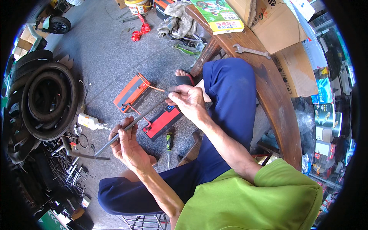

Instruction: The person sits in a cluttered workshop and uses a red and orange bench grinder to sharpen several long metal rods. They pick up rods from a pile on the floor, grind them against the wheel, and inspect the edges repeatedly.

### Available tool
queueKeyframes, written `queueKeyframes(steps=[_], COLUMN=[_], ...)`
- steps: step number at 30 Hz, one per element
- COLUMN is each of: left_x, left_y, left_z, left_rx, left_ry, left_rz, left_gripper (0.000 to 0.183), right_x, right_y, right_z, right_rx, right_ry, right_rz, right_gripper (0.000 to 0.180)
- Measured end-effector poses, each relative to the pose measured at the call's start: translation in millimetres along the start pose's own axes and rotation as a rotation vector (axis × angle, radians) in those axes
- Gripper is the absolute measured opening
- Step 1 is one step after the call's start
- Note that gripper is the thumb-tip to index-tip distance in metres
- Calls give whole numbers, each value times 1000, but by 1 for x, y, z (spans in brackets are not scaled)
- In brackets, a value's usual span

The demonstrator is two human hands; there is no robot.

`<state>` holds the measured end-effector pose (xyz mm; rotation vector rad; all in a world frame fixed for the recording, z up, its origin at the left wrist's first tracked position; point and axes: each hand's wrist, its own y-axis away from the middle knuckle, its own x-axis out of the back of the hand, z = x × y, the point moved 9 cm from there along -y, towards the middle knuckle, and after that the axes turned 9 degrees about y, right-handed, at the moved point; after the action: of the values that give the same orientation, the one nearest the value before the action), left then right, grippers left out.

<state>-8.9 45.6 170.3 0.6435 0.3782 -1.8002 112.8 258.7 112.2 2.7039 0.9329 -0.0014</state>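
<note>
My left hand (130, 143) has its thumb and fingers around a long thin grey rod or tube (145, 112). Further up, my right hand (187, 99) pinches the same piece near its dark upper end. An orange wire (155, 87) runs from an orange-and-grey battery (130, 93) to the fingertips of my right hand; its end is hidden there. Beneath my hands, a red-and-black battery (164, 122) lies on the floor, joined to the orange one by a red wire (138, 112). A screwdriver (169, 142) with a green-and-black handle rests beside the red battery.
Stacked tyres (49, 100) stand at the left, above a heap of metal tools (72, 172). A white squeeze bottle (89, 121) lies nearby. An open-ended spanner (251, 51) and a green-yellow box (218, 17) sit on the wooden bench (276, 95) at the right.
</note>
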Motion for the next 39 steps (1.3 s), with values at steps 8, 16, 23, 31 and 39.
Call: queueKeyframes(steps=[8,16,23,31,39], left_x=[-7,-4,4,52,27], left_y=[5,21,29,24,39], left_z=[17,78,89,39,-23], left_rx=[-3,-316,-389,1,256], left_ry=[391,-137,-182,12,67], left_rz=[-46,113,232,552,379], left_gripper=[26,48,46,45,19], right_x=[-11,-56,-40,-51,-103], right_y=[36,38,31,33,77], right_z=[-76,7,8,9,-18], right_rx=[390,-39,115,-241,26], right_ry=[29,-212,48,-323,-41], right_rz=[73,-154,-78,-225,-366], right_gripper=[17,13,15,12,17])
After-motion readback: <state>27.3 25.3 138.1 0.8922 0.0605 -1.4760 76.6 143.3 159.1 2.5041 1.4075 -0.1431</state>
